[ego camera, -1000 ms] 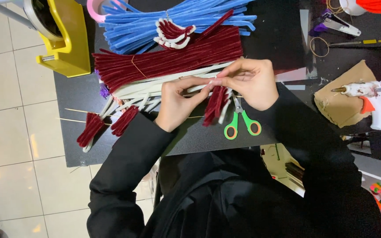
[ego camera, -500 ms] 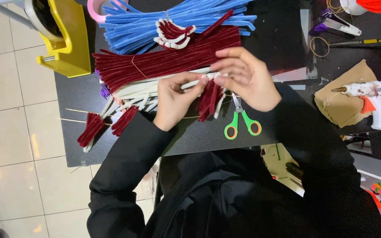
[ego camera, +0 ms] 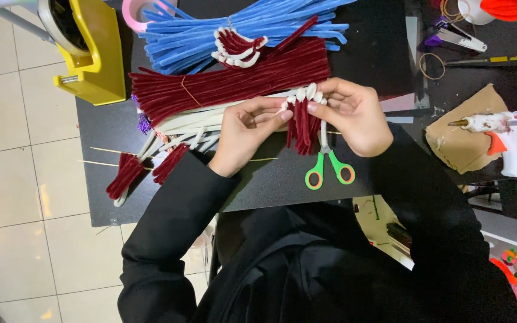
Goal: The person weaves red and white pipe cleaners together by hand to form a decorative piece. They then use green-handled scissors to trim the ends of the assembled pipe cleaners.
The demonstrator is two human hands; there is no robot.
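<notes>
The folded maroon-and-white pipe-cleaner piece hangs lengthwise toward the person, pinched at its top between left hand and right hand.

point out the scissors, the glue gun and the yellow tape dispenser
scissors [ego camera: 330,170]: head view, on the green handles just below the hands
glue gun [ego camera: 498,125]: head view, on the white body, lying over brown cardboard
yellow tape dispenser [ego camera: 94,57]: head view, on the yellow side wall at the table's corner
</notes>
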